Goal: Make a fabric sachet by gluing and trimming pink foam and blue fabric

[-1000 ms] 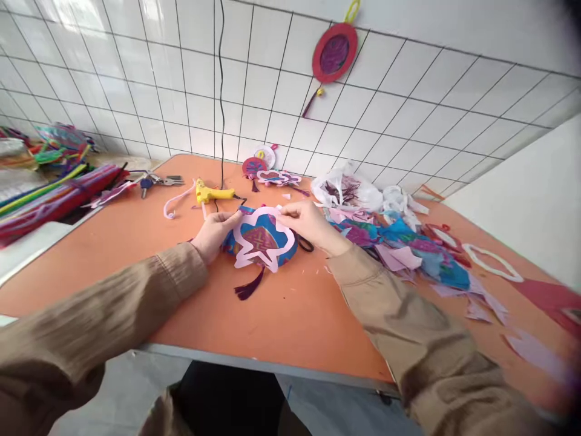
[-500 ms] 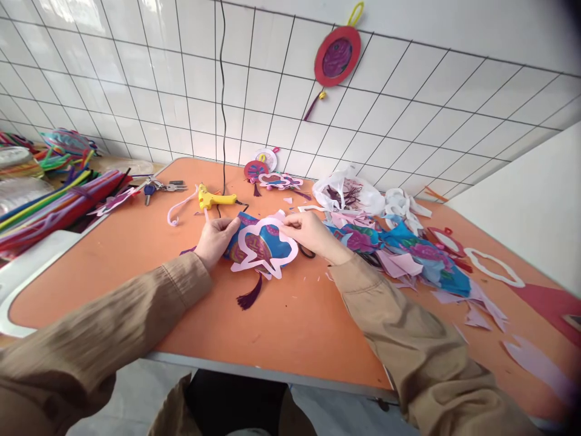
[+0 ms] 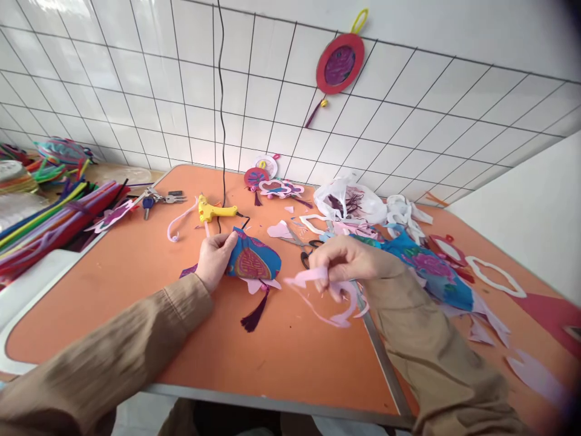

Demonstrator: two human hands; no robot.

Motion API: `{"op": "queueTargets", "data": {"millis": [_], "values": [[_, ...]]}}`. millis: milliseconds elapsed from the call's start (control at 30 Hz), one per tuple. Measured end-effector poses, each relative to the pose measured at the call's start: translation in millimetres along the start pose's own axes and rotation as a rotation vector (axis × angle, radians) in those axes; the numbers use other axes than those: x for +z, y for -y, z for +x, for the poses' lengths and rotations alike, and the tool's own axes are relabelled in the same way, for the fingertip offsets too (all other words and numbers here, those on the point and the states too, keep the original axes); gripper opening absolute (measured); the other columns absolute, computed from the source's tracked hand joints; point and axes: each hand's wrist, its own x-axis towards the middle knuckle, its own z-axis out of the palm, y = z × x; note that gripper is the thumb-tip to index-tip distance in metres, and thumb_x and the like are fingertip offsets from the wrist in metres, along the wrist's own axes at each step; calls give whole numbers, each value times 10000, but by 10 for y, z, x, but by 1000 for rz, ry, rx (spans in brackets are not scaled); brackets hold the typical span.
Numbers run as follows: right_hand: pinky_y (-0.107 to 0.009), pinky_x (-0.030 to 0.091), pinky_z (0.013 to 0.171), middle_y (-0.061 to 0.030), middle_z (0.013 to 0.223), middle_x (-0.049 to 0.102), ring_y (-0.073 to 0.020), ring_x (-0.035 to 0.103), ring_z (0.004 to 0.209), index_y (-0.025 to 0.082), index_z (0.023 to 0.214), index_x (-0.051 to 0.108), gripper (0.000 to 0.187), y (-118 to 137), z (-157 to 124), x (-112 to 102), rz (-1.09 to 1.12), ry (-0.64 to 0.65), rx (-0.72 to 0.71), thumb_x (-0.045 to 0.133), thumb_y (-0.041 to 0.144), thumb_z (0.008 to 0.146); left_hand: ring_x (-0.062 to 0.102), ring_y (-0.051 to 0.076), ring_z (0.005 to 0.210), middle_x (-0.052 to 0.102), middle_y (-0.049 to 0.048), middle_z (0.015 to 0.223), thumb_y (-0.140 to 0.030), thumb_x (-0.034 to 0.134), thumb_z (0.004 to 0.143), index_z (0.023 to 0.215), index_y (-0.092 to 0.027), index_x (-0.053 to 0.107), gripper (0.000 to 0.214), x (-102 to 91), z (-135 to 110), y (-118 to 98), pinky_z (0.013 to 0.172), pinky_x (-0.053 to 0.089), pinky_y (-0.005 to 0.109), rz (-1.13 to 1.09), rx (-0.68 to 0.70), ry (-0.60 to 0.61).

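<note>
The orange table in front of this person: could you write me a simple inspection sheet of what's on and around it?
Surface: orange tabletop, metal edging along its near side.
Job's things: blue patterned piece with a purple tassel below; pink cut-out frame, blurred, apart from it.
Hands: left hand pinches the blue patterned piece; right hand holds the pink cut-out frame.
Clutter: yellow glue gun, black-handled scissors, keys, scraps, white plastic bag.
Cables: black cord down the wall behind the glue gun; plug not visible.
Surroundings: white tiled wall, red-rimmed ornament.
Other people: nothing seen.
</note>
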Motion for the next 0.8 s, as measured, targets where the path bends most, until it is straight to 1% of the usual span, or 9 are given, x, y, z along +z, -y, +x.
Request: {"op": "queueTargets", "data": {"millis": [167,267,333,433,533,600,667,733,800], "values": [[-170,513,485,-107,814,689,-110,670,555,87,781,675,285,-173,170,56,160,248,-4,682,363,847,448,101,434,517,-20,464,-520,719,693,543,-163,588,409,-28,6,-91,408,342,225,-70,22,60],[-203,515,553,-92,751,698,-117,658,576,83,790,686,289,-236,274,108,-15,300,127,658,365,849,477,115,483,540,-10,492,-535,735,670,534,-162,594,421,-44,29,-121,451,368,233,-122,38,110],[-208,488,592,-71,724,708,-121,648,616,97,816,711,213,-248,308,132,-319,201,183,637,295,842,468,112,486,536,-13,494,-549,734,666,537,-162,600,429,-51,41,-138,466,369,235,-154,35,137],[-234,454,624,-55,802,735,-140,641,681,150,848,749,141,-241,309,139,-722,-88,156,629,206,800,458,108,479,546,-12,504,-551,742,665,564,-157,629,421,-62,41,-168,476,363,238,-181,18,178],[-285,467,635,-52,824,730,-169,632,688,192,884,753,150,-234,309,124,-849,-448,56,629,235,813,464,110,485,548,-10,507,-544,743,679,572,-154,640,417,-68,20,-201,494,364,241,-186,4,237],[-339,503,730,-74,937,726,-209,652,816,211,1021,726,221,-241,339,122,-819,-647,-67,641,274,826,458,108,486,543,-10,501,-532,739,697,549,-155,627,420,-57,-2,-221,504,361,242,-182,0,291],[-411,484,903,-95,1126,692,-247,630,1034,233,1205,643,408,-259,394,137,-744,-722,-194,687,303,806,464,110,492,561,0,510,-517,733,716,542,-152,631,417,-23,-26,-242,513,361,244,-172,-6,355],[-443,442,987,-89,1191,670,-255,599,1123,245,1250,602,509,-283,454,168,-663,-696,-266,736,320,765,490,120,506,598,21,533,-503,729,728,562,-143,659,403,32,-47,-270,527,375,250,-158,-17,421],[-408,485,900,-65,1029,710,-234,644,980,213,1063,678,324,-300,497,198,-563,-668,-248,730,315,761,526,134,529,642,45,576,-499,718,743,606,-134,695,391,93,-58,-311,549,401,257,-132,-25,479]]}}
